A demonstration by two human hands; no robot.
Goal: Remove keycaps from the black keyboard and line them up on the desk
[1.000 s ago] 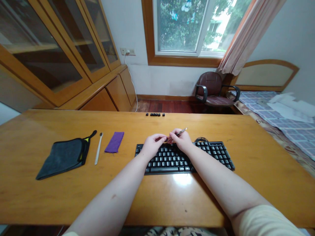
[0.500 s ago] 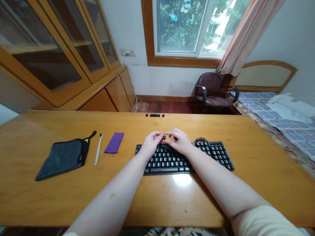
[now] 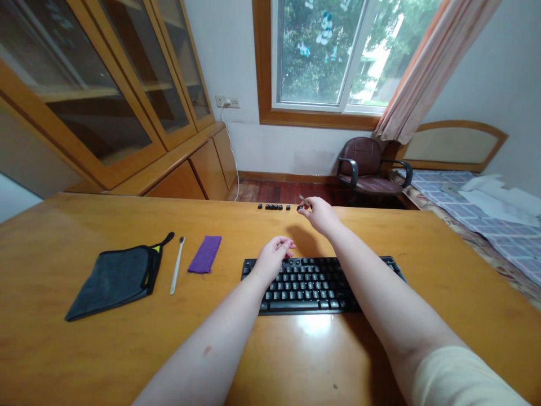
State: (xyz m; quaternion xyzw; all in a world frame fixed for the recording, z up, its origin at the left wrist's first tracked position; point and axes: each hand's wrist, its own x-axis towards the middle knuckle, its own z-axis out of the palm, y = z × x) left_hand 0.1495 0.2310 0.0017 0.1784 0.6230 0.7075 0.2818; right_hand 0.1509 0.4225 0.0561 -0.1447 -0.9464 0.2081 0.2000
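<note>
A black keyboard (image 3: pixel 308 285) lies on the wooden desk (image 3: pixel 127 349) in front of me. My left hand (image 3: pixel 274 256) rests at the keyboard's far edge with its fingers curled together; nothing shows in them. My right hand (image 3: pixel 321 213) is stretched out to the desk's far edge and pinches a thin metal tool (image 3: pixel 304 201). It sits just right of a short row of loose black keycaps (image 3: pixel 275 207), with one more keycap (image 3: pixel 299 208) right by its fingertips.
Left of the keyboard lie a purple cloth (image 3: pixel 205 254), a white brush (image 3: pixel 176 265) and a dark grey pouch (image 3: pixel 114 276). Beyond the desk stand a brown armchair (image 3: pixel 367 166), glass-fronted cabinets (image 3: pixel 105 96) and a bed (image 3: pixel 486 214).
My right hand left the keyboard and reached forward to the row of keycaps at the desk's far edge. My left hand stayed by the keyboard. The camera tilted up slightly.
</note>
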